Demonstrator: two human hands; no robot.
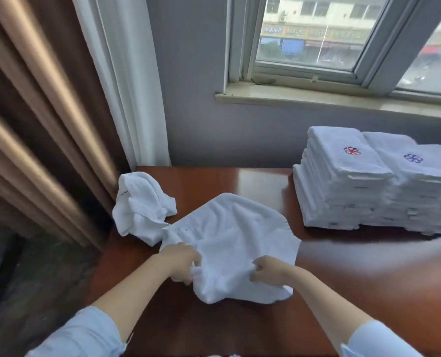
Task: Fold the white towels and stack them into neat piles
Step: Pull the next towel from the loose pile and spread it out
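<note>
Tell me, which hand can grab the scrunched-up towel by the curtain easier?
Probably the left hand. The scrunched-up towel lies on its side, just beyond it; the right hand is farther away. Both hands grip the spread towel.

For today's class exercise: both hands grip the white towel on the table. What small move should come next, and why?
Probably draw the left hand and right hand apart to spread the towel flat: both pinch its near edge, and it lies rumpled on the table, too creased to fold squarely.
</note>
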